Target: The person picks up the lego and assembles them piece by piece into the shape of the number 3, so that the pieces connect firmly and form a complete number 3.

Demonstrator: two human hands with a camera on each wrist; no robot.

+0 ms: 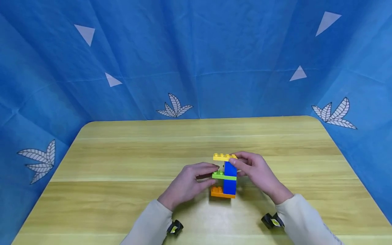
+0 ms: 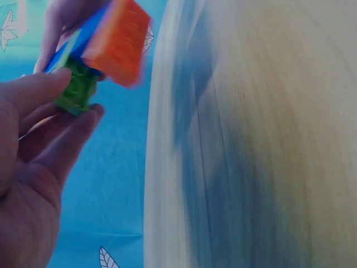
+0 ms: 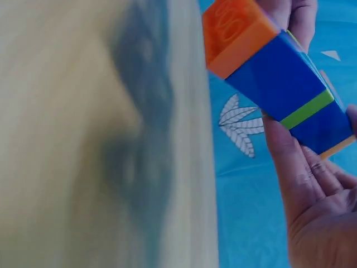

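A small tower of toy building blocks is held between both hands at the middle right of the table in the head view. From the bottom it stacks an orange plate (image 1: 223,195), a blue brick (image 1: 229,186), a light green plate (image 1: 218,175), a second blue brick (image 1: 230,168) and a yellow plate (image 1: 222,157). The plates jut out leftward past the bricks. My left hand (image 1: 187,182) pinches the jutting end of the green plate (image 2: 78,92) between thumb and fingers. With thumb in front and fingers behind, my right hand (image 1: 260,173) grips the upper blue brick just under the yellow plate.
The light wood-grain table (image 1: 128,160) spreads around the hands. Blue cloth (image 1: 196,51) with white triangles and leaf prints hangs along its back and sides. Shadows of the hands and tower fall on the tabletop. A black wrist device (image 1: 272,221) sits at the right sleeve.
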